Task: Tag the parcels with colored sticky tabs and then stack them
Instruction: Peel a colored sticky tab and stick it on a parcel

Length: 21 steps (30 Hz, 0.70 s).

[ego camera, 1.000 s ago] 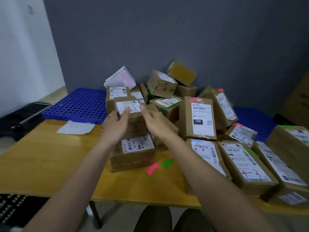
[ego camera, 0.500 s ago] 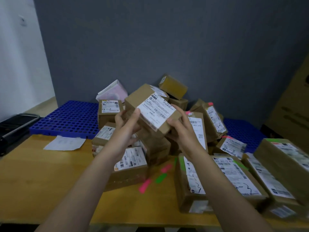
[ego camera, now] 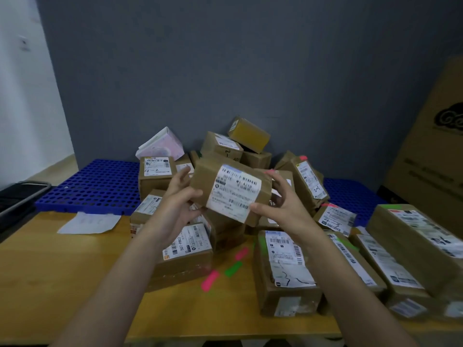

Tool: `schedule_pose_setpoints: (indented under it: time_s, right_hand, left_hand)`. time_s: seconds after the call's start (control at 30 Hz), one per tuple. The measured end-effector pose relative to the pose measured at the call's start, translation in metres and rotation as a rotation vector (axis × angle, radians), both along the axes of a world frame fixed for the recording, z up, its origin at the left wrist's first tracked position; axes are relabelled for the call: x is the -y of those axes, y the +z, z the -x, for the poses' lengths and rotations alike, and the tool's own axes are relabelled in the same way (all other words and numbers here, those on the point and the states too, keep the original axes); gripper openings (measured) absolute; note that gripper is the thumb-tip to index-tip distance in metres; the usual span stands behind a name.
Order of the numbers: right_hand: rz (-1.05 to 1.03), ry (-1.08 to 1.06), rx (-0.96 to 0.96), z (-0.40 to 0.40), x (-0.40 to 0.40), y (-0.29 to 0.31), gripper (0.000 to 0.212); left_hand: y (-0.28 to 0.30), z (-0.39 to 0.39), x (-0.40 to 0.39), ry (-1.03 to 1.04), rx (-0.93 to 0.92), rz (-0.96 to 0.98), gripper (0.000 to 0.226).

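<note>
I hold a brown cardboard parcel [ego camera: 231, 192] with a white shipping label in the air above the table's middle. My left hand [ego camera: 179, 205] grips its left end, my right hand [ego camera: 279, 206] grips its right end. Below it lies a pile of several brown parcels [ego camera: 185, 251]. Loose sticky tabs lie on the wooden table [ego camera: 62, 266]: two pink tabs [ego camera: 210, 280] and a green tab [ego camera: 233, 268]. A row of parcels at the right [ego camera: 285, 269] carries green and pink tabs on their tops.
A blue perforated pallet [ego camera: 97, 186] lies behind the table at the left, another at the right [ego camera: 350, 194]. A white paper sheet [ego camera: 90, 222] lies on the table's back left. A large cardboard box [ego camera: 431, 156] leans at the right wall. A dark tray [ego camera: 17, 199] sits far left.
Both hands lifted a parcel off the pile and turned it, so its label now faces me more squarely. The view tilted up and moved closer.
</note>
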State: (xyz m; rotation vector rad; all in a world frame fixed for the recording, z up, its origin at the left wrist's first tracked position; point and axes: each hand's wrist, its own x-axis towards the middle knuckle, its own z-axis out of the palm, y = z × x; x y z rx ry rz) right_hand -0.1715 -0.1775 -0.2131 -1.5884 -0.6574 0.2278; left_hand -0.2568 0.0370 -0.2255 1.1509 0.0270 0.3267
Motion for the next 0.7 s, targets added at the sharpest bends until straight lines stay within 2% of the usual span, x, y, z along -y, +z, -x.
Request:
schedule_pose_setpoints:
  time_s: [0.1, 0.23, 0.3, 0.37, 0.43, 0.5, 0.57, 0.63, 0.7]
  right_hand:
    - [0.012, 0.009, 0.114, 0.002, 0.007, -0.005, 0.087]
    - [0.04, 0.01, 0.183, 0.005, 0.009, -0.008, 0.094]
    - [0.037, -0.022, 0.177, 0.009, 0.01, -0.007, 0.087]
    - [-0.013, -0.096, 0.126, 0.012, 0.012, -0.005, 0.072]
    - [-0.076, -0.174, 0.031, 0.011, 0.016, -0.005, 0.056]
    - [-0.087, -0.22, -0.051, 0.01, 0.019, -0.007, 0.048]
    - [-0.045, -0.226, -0.088, 0.012, 0.021, -0.011, 0.043]
    - [-0.023, -0.221, -0.12, 0.017, 0.022, -0.015, 0.038]
    - [-0.028, -0.206, -0.135, 0.024, 0.021, -0.016, 0.031]
  left_hand:
    - [0.001, 0.007, -0.004, -0.041, -0.022, -0.164, 0.058]
    - [0.001, 0.008, 0.005, 0.069, -0.073, -0.26, 0.056]
    - [0.002, 0.009, 0.008, 0.073, -0.081, -0.264, 0.051]
    - [0.001, 0.012, 0.008, 0.08, -0.072, -0.319, 0.053]
    - [-0.005, 0.015, 0.006, 0.143, -0.108, -0.562, 0.054]
    - [-0.018, 0.018, 0.001, 0.199, -0.188, -0.99, 0.054]
    - [-0.036, 0.018, -0.007, 0.115, -0.291, -1.388, 0.073]
    - [-0.052, 0.023, -0.007, 0.022, -0.457, -1.593, 0.077]
    - [-0.062, 0.032, -0.004, 0.016, -0.51, -1.694, 0.072]
